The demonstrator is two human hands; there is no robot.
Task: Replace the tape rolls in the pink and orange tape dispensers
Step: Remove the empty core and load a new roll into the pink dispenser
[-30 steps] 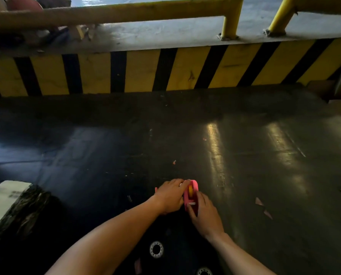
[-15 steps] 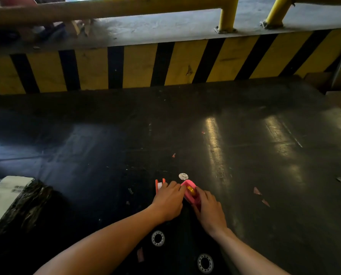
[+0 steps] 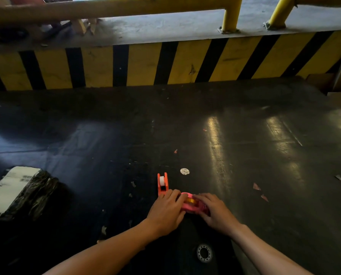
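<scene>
The pink tape dispenser (image 3: 191, 205) lies on the dark floor between my hands, with an amber tape roll (image 3: 191, 200) seated in it. My left hand (image 3: 168, 211) grips its left side and my right hand (image 3: 215, 212) grips its right end. The orange tape dispenser (image 3: 162, 184) stands upright just beyond my left hand, with a white tape roll (image 3: 162, 180) in it. No hand touches the orange one.
A small white round disc (image 3: 184, 171) lies beyond the dispensers. A black-wrapped parcel (image 3: 21, 192) with a white label sits at the left. A ring-shaped part (image 3: 204, 253) lies between my forearms. A yellow-and-black striped kerb (image 3: 165, 64) and yellow rails close off the far side.
The pink dispenser has been tipped from upright to lying across between my hands. The view shifted down, and the orange dispenser and white disc came into sight.
</scene>
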